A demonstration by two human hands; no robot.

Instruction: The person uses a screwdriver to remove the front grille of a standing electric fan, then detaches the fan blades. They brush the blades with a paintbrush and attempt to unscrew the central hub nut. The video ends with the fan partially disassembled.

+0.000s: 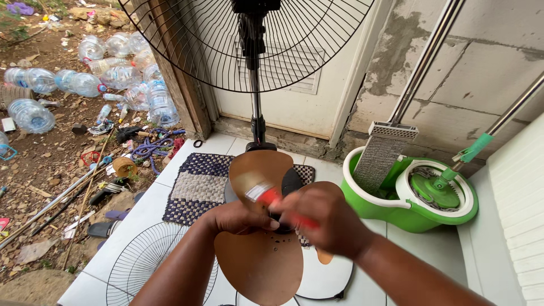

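Standing upright at the doorway: pedestal fan (pixel 252 68), rear wire guard in place, front guard and blades off. Lying flat on the white tiles at lower left: detached front guard (pixel 144 266). Sitting at right: green spin-mop bucket (pixel 416 195), flat mop head leaning into its rim. Lying under the fan's base: woven checkered mat (pixel 198 187). Being held over the tiles in the foreground: brown three-blade fan propeller (pixel 260 260), dusty and off its shaft. Gripping the propeller near its hub: left hand (pixel 241 218), fingers curled closed on it. Clenching a red-handled brush (pixel 272 198) and working it over the hub area, blurred by movement: right hand (pixel 326 218). Judging by this: dismantling done, blade brushing underway, reassembly of propeller and front guard not yet done.
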